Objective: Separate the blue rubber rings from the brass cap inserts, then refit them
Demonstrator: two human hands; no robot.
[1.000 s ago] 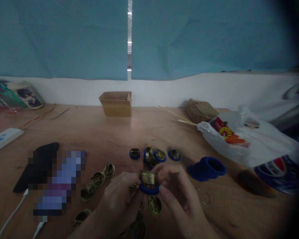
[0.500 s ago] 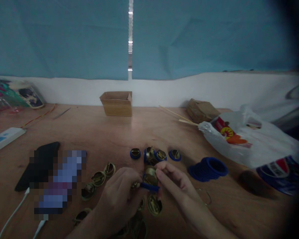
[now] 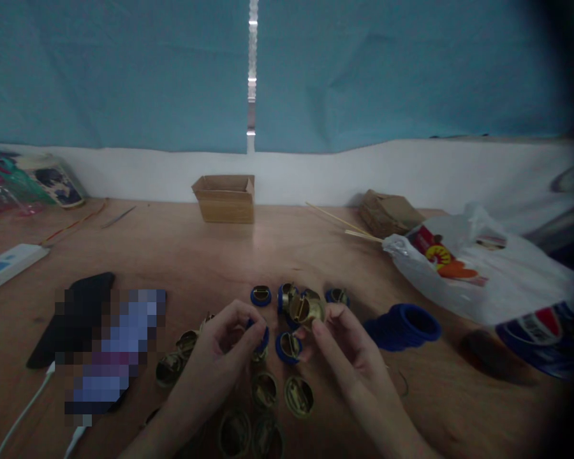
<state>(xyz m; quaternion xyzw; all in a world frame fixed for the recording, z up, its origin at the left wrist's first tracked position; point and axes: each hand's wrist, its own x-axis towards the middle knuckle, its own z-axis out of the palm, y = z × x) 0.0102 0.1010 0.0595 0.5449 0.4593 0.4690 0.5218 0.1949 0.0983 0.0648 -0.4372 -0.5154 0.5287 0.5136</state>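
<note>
My left hand (image 3: 229, 338) pinches a blue ring (image 3: 264, 336) between thumb and fingertips; part of the ring is hidden by the fingers. In my right hand (image 3: 347, 341) a round brass pin-back badge piece (image 3: 309, 309) is held at its edge, tilted, its pin side showing. On the table between the hands lies a brass piece set in a blue ring (image 3: 289, 347). More blue-rimmed pieces (image 3: 261, 294) sit just beyond. Nearer to me are several bare brass pieces (image 3: 299, 396), with others (image 3: 169, 368) partly behind my left arm.
A stack of blue rings (image 3: 402, 326) lies right of my right hand. Beyond are a small cardboard box (image 3: 227, 204) and a white plastic bag (image 3: 497, 274). A blue can (image 3: 538, 338) is at far right. Two cabled devices, one a dark slab (image 3: 71, 319), lie left.
My hands have moved apart. A blue-rimmed brass piece now lies between them, and the right hand has risen slightly with a brass piece in its fingers.
</note>
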